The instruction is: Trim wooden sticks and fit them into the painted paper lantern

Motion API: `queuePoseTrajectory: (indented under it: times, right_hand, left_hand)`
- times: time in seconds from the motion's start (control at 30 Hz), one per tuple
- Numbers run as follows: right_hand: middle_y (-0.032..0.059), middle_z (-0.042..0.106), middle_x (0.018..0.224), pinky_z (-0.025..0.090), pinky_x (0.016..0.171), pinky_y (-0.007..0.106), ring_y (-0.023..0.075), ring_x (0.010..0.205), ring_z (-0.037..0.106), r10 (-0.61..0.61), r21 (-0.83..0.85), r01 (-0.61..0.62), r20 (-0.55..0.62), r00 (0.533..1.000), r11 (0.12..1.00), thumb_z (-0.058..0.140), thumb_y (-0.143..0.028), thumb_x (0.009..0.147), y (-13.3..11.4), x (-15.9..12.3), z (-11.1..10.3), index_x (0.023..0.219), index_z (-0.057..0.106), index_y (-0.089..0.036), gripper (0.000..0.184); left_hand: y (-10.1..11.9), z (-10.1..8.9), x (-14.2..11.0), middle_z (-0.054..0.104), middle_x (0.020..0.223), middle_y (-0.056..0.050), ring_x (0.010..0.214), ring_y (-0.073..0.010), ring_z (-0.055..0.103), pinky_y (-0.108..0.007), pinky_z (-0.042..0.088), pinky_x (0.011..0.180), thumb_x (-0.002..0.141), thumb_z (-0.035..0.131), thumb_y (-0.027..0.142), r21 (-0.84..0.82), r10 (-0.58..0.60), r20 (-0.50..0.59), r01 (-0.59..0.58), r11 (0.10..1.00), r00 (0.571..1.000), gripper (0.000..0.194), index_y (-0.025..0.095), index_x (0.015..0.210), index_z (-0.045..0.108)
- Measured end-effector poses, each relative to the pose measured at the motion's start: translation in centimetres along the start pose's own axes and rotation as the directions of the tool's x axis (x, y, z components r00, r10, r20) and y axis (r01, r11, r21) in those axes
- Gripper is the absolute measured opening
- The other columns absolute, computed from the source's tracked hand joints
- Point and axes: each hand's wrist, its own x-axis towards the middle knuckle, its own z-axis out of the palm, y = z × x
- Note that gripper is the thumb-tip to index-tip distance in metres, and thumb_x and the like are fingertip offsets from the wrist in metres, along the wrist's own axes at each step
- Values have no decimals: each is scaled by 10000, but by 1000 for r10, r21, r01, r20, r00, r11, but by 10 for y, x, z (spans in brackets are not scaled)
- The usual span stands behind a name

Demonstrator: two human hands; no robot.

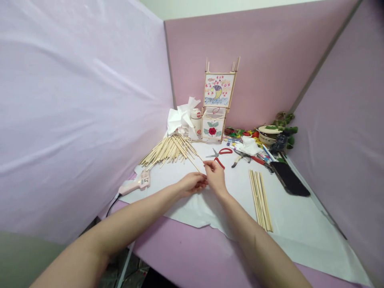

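My right hand (215, 175) is closed, with thumb and forefinger pinching the near end of a thin wooden stick (198, 155). Beside and partly behind it, my left hand (192, 183) has curled fingers; a second wooden stick (192, 161) runs down into it, though its grip is partly hidden. Both sticks slant back toward a loose pile of wooden sticks (168, 151) at the left. Just beyond my hands lie red-handled scissors (225, 151), with another red handle (219, 163) close to my right fingers.
A stick-framed lantern with drawn panels (212, 130) stands at the back, next to white tissues (181, 118). A pink glue gun (139, 183) lies left. Toward the right are a row of sticks (260, 200), a black phone (289, 179), pliers (259, 161) and a lidded bowl (268, 136).
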Motion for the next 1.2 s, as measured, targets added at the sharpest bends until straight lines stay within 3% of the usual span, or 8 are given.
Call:
queuePoseTrajectory:
  times: [0.13,0.27,0.4,0.5,0.63,0.93,1.07,1.2]
  right_hand:
    - [89,654,958,448,868,395,236,913,587,-39,-103,43,42,998,994,447,-210,780,31,2,19,911,624,-193,220]
    - [89,633,955,442,856,364,225,924,570,-178,-218,205,139,974,954,405,-140,790,41,-4,21,895,617,-192,243]
    - [78,624,933,437,857,355,214,913,564,-191,-277,234,171,967,932,415,-95,782,43,-4,22,888,610,-185,239]
    - [80,615,936,427,871,356,213,931,550,-211,-318,261,183,960,912,423,-66,775,42,-5,21,889,606,-175,242]
    - [84,605,941,424,872,350,214,943,533,-223,-374,286,204,953,882,424,-35,775,43,-6,20,888,607,-171,254]
    - [98,620,977,411,895,325,220,945,513,-220,-447,327,276,936,833,460,-32,801,43,-6,21,880,647,-139,229]
    - [95,621,964,410,889,317,217,942,512,-211,-445,323,284,935,835,460,-24,795,42,-7,21,867,647,-140,231]
    - [93,616,955,408,880,314,214,936,509,-208,-445,323,287,935,835,459,-24,792,42,-8,20,854,640,-142,224]
  left_hand:
    - [13,-43,5,666,781,-74,618,-127,601,-213,417,522,715,550,215,303,122,-90,-89,949,988,180,135,860,622]
    - [26,-84,21,675,966,-132,923,-240,620,-333,476,808,716,539,191,661,368,-180,-164,732,912,215,127,878,667]
    - [32,-107,50,541,1313,-118,1274,-264,420,-390,270,1100,774,523,208,886,541,-49,-214,411,839,354,150,1103,638]
    - [29,-113,68,453,1409,-116,1327,-247,362,-380,234,1126,810,517,246,952,555,69,-221,212,829,427,148,1221,575]
    - [23,-119,76,464,1394,-138,1307,-258,390,-407,239,1118,877,447,316,982,537,132,-185,46,833,428,132,1247,556]
    - [30,-146,62,534,1333,-93,1249,-230,455,-453,203,1110,924,367,372,982,466,175,-120,-144,868,397,203,1224,563]
    - [36,-156,52,598,1244,-68,1169,-209,514,-423,203,1105,922,360,338,986,453,163,-128,-108,877,343,215,1113,617]
    - [43,-163,44,679,1005,-67,992,-196,583,-366,293,1043,911,353,325,991,446,128,-103,-80,886,336,201,917,665]
